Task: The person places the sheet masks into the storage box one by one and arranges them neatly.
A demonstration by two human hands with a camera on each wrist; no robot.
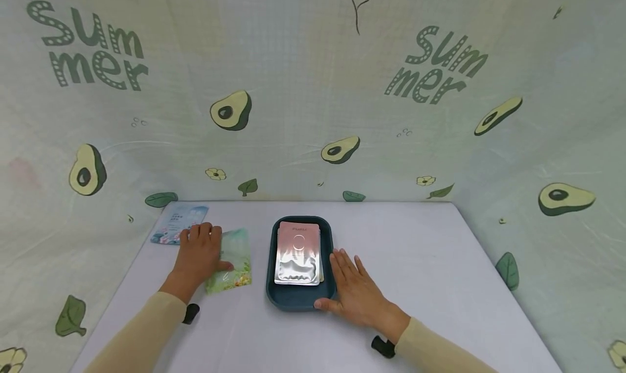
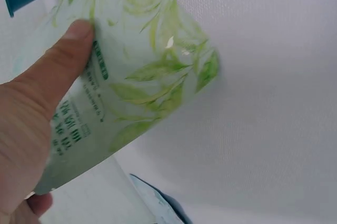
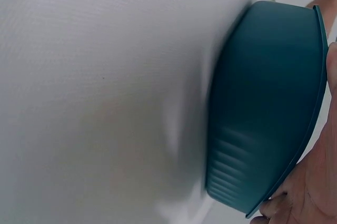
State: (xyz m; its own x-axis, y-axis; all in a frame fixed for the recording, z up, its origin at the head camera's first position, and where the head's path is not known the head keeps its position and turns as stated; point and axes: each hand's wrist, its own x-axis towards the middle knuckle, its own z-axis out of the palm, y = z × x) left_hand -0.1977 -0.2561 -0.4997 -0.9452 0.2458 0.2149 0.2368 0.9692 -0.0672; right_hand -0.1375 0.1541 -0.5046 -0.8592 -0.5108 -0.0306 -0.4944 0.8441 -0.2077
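Note:
My left hand (image 1: pixel 199 253) holds a green leaf-patterned sheet mask packet (image 2: pixel 152 71); in the left wrist view the thumb lies across its face and a fingertip shows beneath its edge. In the head view this packet (image 1: pixel 237 264) is left of a dark teal tray (image 1: pixel 300 302). Inside the tray lies a pink and silver sheet mask packet (image 1: pixel 298 253), with the edge of another showing under it. My right hand (image 1: pixel 357 291) rests against the tray's right rim, fingers straight and thumb at the near right corner. The right wrist view shows the tray's outer side wall (image 3: pixel 263 103).
A blue floral packet (image 1: pixel 178 223) lies at the table's far left corner, just beyond my left hand. The white table (image 1: pixel 415 253) meets a hanging cloth (image 1: pixel 293 63) printed with avocados along its back and sides.

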